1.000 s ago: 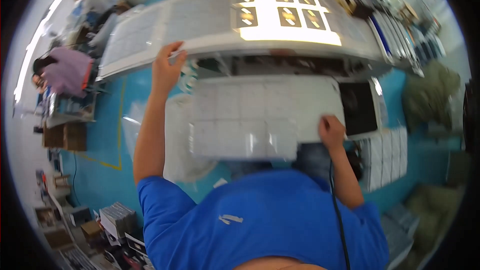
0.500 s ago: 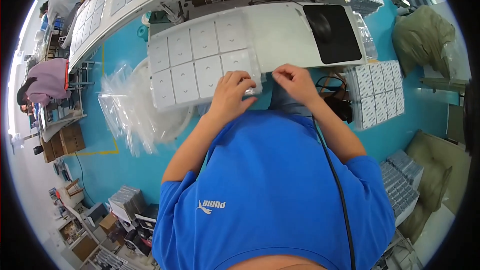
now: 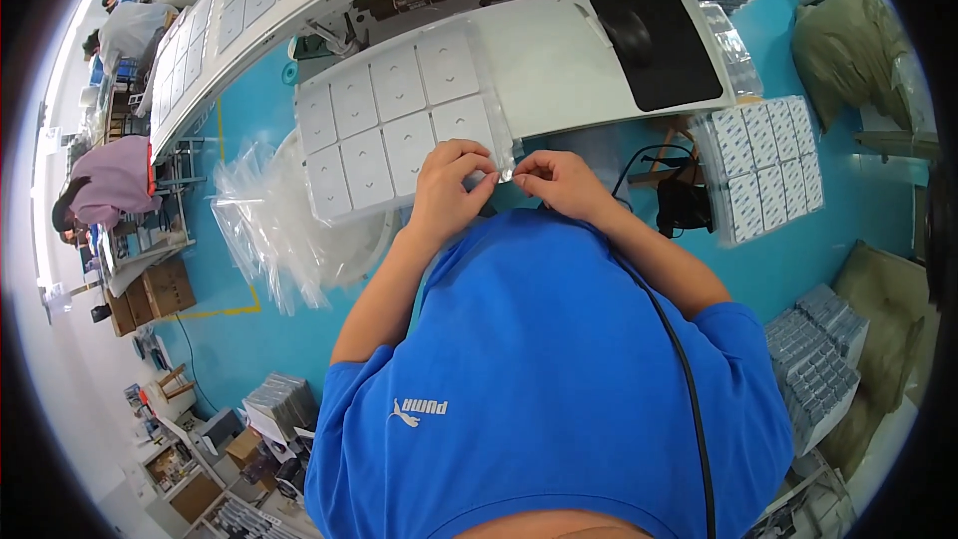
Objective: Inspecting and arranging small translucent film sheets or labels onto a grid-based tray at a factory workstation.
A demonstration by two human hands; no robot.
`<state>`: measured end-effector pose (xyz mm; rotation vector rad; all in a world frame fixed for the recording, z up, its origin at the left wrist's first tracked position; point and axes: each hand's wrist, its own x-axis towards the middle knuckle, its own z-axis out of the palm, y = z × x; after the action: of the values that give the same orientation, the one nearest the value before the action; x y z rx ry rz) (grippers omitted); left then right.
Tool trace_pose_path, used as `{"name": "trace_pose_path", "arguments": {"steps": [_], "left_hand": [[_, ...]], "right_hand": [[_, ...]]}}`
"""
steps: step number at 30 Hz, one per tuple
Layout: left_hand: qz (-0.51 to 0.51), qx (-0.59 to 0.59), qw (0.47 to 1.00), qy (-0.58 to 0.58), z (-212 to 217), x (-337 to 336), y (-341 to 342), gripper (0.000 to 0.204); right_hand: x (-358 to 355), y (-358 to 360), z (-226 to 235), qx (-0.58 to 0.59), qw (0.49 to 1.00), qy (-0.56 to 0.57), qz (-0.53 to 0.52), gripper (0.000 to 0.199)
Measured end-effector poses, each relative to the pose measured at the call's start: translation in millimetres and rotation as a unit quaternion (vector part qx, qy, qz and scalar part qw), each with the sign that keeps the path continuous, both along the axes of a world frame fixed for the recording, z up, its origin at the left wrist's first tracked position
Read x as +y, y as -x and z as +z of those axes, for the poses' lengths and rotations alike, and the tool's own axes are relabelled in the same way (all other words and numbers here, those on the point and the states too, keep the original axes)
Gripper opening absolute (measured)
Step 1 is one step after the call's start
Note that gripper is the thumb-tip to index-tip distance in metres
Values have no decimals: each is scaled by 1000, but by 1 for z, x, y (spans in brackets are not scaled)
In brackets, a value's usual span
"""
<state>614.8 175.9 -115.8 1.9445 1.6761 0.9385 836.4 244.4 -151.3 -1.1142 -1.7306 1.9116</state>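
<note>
A clear plastic tray [image 3: 489, 110] holding several white square plates [image 3: 400, 87] with small dark arrow marks lies on the white table, its near part jutting over the edge. My left hand [image 3: 449, 190] is at the tray's near right corner, thumb and index finger pinched together on the clear plastic there. Just right of it, my right hand [image 3: 564, 185] is closed too, its thumb and fingertips pinching the same plastic edge. The two hands' fingertips almost meet. Whether the plastic between them is the tray's rim or a thin wrapping cannot be made out.
A black mouse [image 3: 631, 38] rests on a black mouse pad [image 3: 659, 50] at the table's right. Crumpled clear plastic bags [image 3: 269, 230] fill a round white container at left. A wrapped stack of patterned boxes [image 3: 763, 175] stands at right. A black cable [image 3: 669, 324] runs down my front.
My right hand has moved left to the tray's corner, and my left hand's thumb and index finger have closed there. The view has shifted slightly.
</note>
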Motion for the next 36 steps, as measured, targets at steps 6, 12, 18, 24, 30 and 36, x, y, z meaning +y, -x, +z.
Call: {"name": "trace_pose_path", "arguments": {"steps": [6, 12, 18, 24, 30, 36], "left_hand": [[40, -59, 997, -11, 2, -4, -2, 9], [39, -70, 996, -48, -1, -2, -3, 11], [33, -67, 995, -61, 2, -1, -4, 11], [110, -66, 990, -51, -9, 0, 3, 9], [182, -13, 982, -47, -14, 16, 9, 8], [67, -127, 985, 98, 4, 26, -7, 20]], "right_hand": [[5, 11, 29, 39, 993, 111, 1, 25], [13, 19, 21, 27, 989, 148, -12, 21], [13, 20, 19, 31, 984, 172, -32, 14], [6, 19, 17, 40, 988, 147, -33, 14], [16, 3, 4, 30, 993, 112, -27, 13], [22, -6, -1, 33, 987, 152, -40, 25]]}}
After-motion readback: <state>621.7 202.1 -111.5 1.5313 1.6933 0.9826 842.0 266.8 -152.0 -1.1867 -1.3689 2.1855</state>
